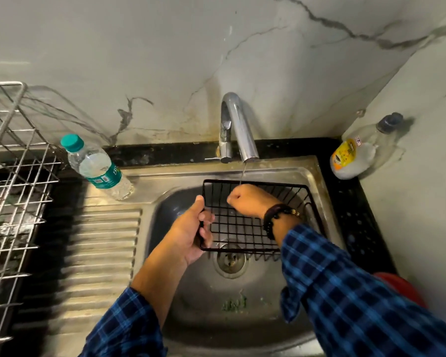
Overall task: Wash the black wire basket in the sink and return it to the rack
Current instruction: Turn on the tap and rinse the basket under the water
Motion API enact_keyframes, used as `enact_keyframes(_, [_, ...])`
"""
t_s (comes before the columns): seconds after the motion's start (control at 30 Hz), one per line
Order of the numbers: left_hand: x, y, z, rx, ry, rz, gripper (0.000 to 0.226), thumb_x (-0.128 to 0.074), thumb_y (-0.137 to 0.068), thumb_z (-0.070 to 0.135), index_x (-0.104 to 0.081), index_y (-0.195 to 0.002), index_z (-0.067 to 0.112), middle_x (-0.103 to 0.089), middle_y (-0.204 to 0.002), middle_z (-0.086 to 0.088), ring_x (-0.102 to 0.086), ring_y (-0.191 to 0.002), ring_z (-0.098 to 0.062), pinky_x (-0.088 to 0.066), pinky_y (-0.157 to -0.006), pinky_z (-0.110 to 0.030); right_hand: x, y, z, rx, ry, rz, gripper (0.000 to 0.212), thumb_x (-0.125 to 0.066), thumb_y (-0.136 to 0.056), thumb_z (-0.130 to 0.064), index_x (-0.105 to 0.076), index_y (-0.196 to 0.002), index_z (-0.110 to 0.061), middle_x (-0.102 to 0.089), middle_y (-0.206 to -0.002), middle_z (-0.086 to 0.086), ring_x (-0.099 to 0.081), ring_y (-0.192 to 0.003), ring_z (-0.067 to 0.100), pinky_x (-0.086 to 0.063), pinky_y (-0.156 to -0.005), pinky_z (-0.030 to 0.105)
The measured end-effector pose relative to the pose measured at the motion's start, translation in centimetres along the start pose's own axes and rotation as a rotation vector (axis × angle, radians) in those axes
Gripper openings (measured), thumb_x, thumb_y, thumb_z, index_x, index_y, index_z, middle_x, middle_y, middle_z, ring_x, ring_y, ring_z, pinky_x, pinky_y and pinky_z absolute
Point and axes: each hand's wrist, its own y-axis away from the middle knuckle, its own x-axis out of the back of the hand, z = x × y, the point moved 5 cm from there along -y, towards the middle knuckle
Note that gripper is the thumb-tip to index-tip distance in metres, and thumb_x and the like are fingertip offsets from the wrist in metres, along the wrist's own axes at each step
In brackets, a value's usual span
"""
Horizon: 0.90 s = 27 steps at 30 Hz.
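I see the left hand [191,234] gripping the black wire basket [242,229] by its left rim. The right hand [252,199] is fisted inside, can't tell if it holds anything. There's open sink [204,305] nearer me.

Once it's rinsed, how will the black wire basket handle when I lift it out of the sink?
Probably stiff: the black wire basket holds its box shape though the left hand grips just one side. Likely light, being open wire. Water runs from the tap, so the thin wires may be slippery.
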Motion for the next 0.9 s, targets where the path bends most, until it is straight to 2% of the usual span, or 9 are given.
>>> enact_keyframes(0.17, [1.6,2.2,4.0,-0.156,-0.095,0.125,0.043,-0.056,-0.096,0.058,-0.053,-0.069,0.024,-0.043,-0.069,0.007,-0.027,-0.047,-0.004,-0.025,-0.031,-0.01,2.9,-0.5,7.2,-0.235,-0.384,0.169,0.019,-0.056,-0.094,-0.026,-0.065,-0.092,-0.009,-0.071,-0.101,0.013,-0.07,-0.089,0.025,-0.06,-0.083,0.042])
enact_keyframes(0.33, [0.7,5.1,7.3,-0.332,-0.22,0.21,0.05,-0.053,-0.097,0.06,-0.066,-0.112,0.014,-0.073,-0.107,-0.004,-0.029,-0.045,-0.002,-0.025,-0.031,-0.011,1.1,1.7,3.0,0.088,0.425,0.316,0.029,-0.047,-0.101,-0.032,-0.062,-0.12,-0.016,-0.063,-0.124,0.009,-0.061,-0.115,0.028,-0.05,-0.093,0.039])
enact_keyframes(0.43, [-0.4,6.9,8.9,-0.456,-0.308,0.248,0.081,-0.049,-0.097,0.064,-0.046,-0.139,-0.005,-0.055,-0.143,-0.02,-0.067,-0.068,-0.018,-0.059,-0.061,-0.025,-2.3,2.7,2.2,0.159,0.431,0.123,0.066,-0.043,-0.1,-0.054,-0.035,-0.152,-0.013,-0.028,-0.163,0.008,-0.024,-0.151,0.026,-0.03,-0.117,0.046])
enact_keyframes(0.53, [-0.6,7.8,9.4,-0.546,-0.43,0.302,0.07,-0.049,-0.097,0.062,-0.062,-0.126,0.0,-0.06,-0.132,-0.018,-0.048,-0.132,-0.046,-0.036,-0.113,-0.056,-4.7,4.9,1.7,0.089,0.078,-0.258,0.078,-0.018,-0.098,-0.07,-0.017,-0.16,-0.023,0.002,-0.169,0.001,0.003,-0.155,0.023,-0.006,-0.124,0.052])
enact_keyframes(0.6, [-0.6,8.2,9.6,-0.596,-0.461,0.332,0.053,-0.051,-0.097,0.06,-0.069,-0.102,0.011,-0.068,-0.109,-0.012,-0.056,-0.121,-0.041,-0.041,-0.11,-0.055,-4.8,7.2,0.6,0.05,-0.091,-0.468,0.073,-0.012,-0.097,-0.073,-0.017,-0.159,-0.035,-0.003,-0.169,-0.006,0.001,-0.155,0.02,-0.001,-0.125,0.049])
enact_keyframes(0.63, [-0.6,8.3,9.6,-0.604,-0.479,0.337,0.047,-0.052,-0.097,0.06,-0.067,-0.088,0.017,-0.068,-0.088,-0.005,-0.029,-0.117,-0.017,-0.047,-0.103,-0.051,-4.6,7.9,0.5,0.042,-0.091,-0.535,0.071,-0.013,-0.098,-0.071,-0.02,-0.159,-0.035,-0.009,-0.168,-0.006,-0.006,-0.155,0.019,-0.003,-0.124,0.045])
enact_keyframes(0.7, [-0.8,8.9,9.7,-0.643,-0.544,0.332,0.048,-0.051,-0.097,0.061,-0.06,-0.075,0.019,-0.058,-0.082,0.006,-0.049,-0.078,-0.011,-0.05,-0.082,-0.038,-4.0,7.7,0.9,0.082,-0.076,-0.6,0.065,-0.025,-0.101,-0.065,-0.041,-0.152,-0.028,-0.037,-0.159,-0.002,-0.033,-0.147,0.02,-0.018,-0.121,0.041])
enact_keyframes(0.8, [-1.5,9.6,10.3,-0.748,-0.712,0.325,0.051,-0.046,-0.098,0.063,-0.06,-0.086,0.016,-0.06,-0.088,-0.003,-0.052,-0.08,-0.014,-0.039,-0.067,-0.026,-2.6,5.3,1.0,0.275,-0.038,-0.311,0.043,-0.045,-0.102,-0.049,-0.07,-0.108,-0.014,-0.068,-0.113,0.003,-0.062,-0.108,0.02,-0.045,-0.106,0.048])
enact_keyframes(0.9, [-2.3,10.0,11.2,-0.819,-0.826,0.37,0.061,-0.043,-0.099,0.062,-0.063,-0.086,0.006,-0.062,-0.09,-0.011,-0.051,-0.074,-0.015,-0.036,-0.062,-0.025,-1.3,2.3,1.8,0.355,0.508,0.245,0.044,-0.044,-0.103,-0.037,-0.056,-0.139,-0.016,-0.045,-0.154,0.009,-0.034,-0.147,0.025,-0.02,-0.124,0.044])
